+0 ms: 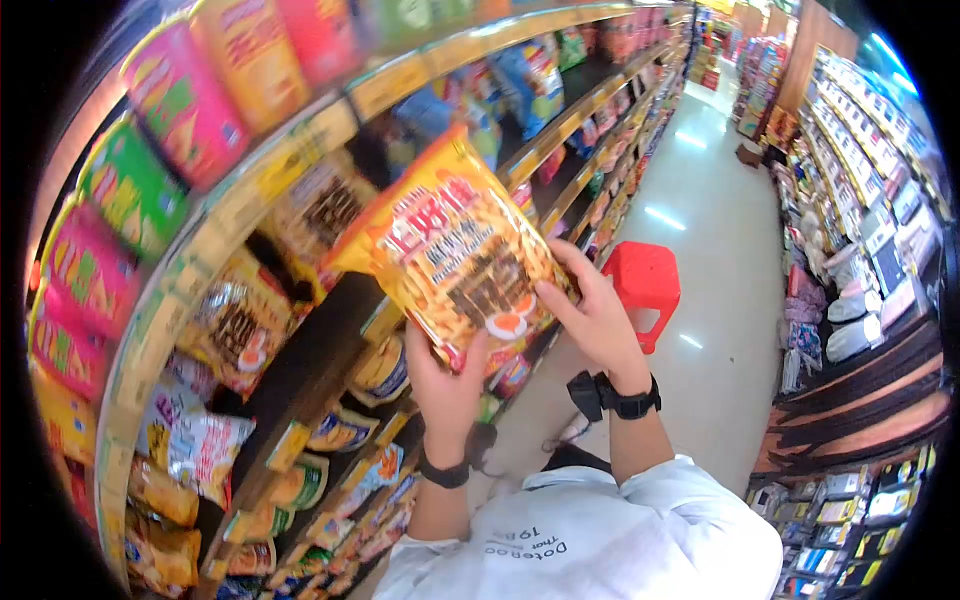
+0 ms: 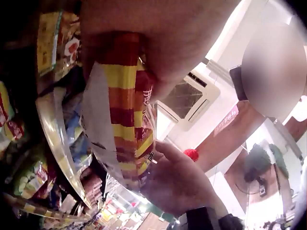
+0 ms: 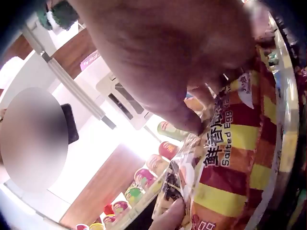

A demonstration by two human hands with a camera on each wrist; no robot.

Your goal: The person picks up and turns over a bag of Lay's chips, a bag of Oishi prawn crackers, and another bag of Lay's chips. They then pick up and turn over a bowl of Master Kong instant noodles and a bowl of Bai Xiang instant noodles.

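Both hands hold a yellow-orange snack bag (image 1: pixel 470 255) in front of the shelves, its printed front facing up toward the head camera. The left hand (image 1: pixel 445 385) grips its lower edge, thumb on the front. At its right edge the right hand (image 1: pixel 600 320) pinches it, thumb on the front and fingers behind. The left wrist view shows the striped side of the bag (image 2: pixel 122 110) between the left hand (image 2: pixel 158 33) and the right hand (image 2: pixel 180 184). In the right wrist view the right hand (image 3: pixel 168 57) lies over the bag (image 3: pixel 235 158), and a left thumb (image 3: pixel 170 215) shows below.
Shelves of snack bags (image 1: pixel 240 335) and bright canisters (image 1: pixel 135 185) run along the left. A red stool (image 1: pixel 645 285) stands on the aisle floor (image 1: pixel 700 220) beyond the right hand. Racks of packaged goods (image 1: pixel 860 250) line the right side.
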